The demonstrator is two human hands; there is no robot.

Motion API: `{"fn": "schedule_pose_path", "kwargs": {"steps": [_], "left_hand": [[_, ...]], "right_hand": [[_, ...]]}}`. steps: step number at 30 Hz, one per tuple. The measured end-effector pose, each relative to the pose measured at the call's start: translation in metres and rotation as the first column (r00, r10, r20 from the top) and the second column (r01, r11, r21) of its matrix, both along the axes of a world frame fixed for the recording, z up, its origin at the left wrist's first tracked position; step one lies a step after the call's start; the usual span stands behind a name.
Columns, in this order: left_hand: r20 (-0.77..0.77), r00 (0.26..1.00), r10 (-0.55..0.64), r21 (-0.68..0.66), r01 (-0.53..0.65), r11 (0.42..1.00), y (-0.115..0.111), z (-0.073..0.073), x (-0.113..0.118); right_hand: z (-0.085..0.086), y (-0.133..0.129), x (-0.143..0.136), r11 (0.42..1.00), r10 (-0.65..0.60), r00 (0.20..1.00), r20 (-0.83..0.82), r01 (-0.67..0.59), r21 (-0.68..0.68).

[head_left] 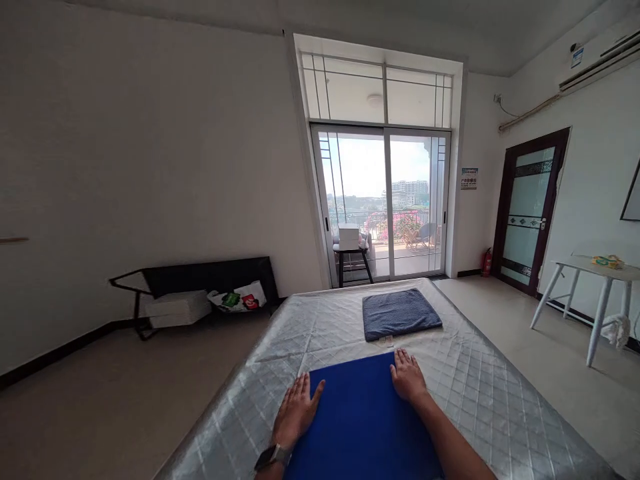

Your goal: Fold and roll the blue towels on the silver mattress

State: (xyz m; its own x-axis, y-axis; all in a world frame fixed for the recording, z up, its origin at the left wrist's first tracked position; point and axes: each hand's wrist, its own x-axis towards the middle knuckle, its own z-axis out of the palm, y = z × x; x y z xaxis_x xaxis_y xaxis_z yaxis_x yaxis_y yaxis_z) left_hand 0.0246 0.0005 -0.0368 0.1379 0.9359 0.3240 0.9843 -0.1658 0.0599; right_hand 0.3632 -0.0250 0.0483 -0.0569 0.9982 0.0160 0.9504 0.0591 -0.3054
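left hand (296, 408) and right hand (409, 377), opened flat on opposite edges of a smooth blue rectangle (359, 417) between them; beneath, quilted cover (477, 373); beyond, fuzzy towel (401, 315); farther left, bag (241, 298), contents hidden

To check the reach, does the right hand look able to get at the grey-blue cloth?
Probably yes: the right hand rests on the edge of the blue sheet, and the grey-blue cloth lies just ahead, with only quilted cover between.
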Motion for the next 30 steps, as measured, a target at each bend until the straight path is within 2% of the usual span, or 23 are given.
{"fn": "schedule_pose_path", "kwargs": {"steps": [4,9,17,21,24,26,28,30], "left_hand": [[-0.02,1.0,0.023,-0.066,-0.024,0.998,-0.002,0.007,0.005],[0.009,0.998,0.068,-0.073,-0.068,0.995,-0.005,0.017,0.014],[0.002,0.999,0.04,-0.033,-0.04,0.999,-0.005,0.012,0.013],[-0.002,0.999,0.042,-0.08,-0.042,0.996,-0.009,0.028,0.012],[0.007,1.0,-0.024,-0.088,0.025,0.996,-0.007,0.045,0.021],[0.002,0.996,-0.092,-0.061,0.092,0.994,-0.005,0.051,0.036],[-0.012,0.983,-0.185,-0.026,0.185,0.982,-0.005,0.052,0.059],[-0.035,0.946,-0.323,-0.005,0.323,0.947,-0.007,0.049,0.088]], "right_hand": [[0.006,-0.001,0.0,1.0,0.003,1.0,0.024,-0.003,-0.013],[0.012,-0.009,0.0,1.0,-0.012,0.998,0.067,0.014,-0.028],[-0.003,-0.039,0.006,1.0,-0.021,0.998,0.058,0.022,-0.019],[-0.001,-0.045,0.004,1.0,-0.03,0.999,0.036,0.029,0.004],[0.004,-0.046,0.002,1.0,-0.028,0.999,0.024,0.028,-0.006],[0.006,-0.047,0.002,0.999,-0.028,0.999,0.024,0.028,-0.016],[0.008,-0.047,0.001,0.999,-0.025,0.999,0.023,0.025,-0.023],[0.008,-0.047,0.002,1.0,-0.021,1.0,0.021,0.021,-0.023]]}}
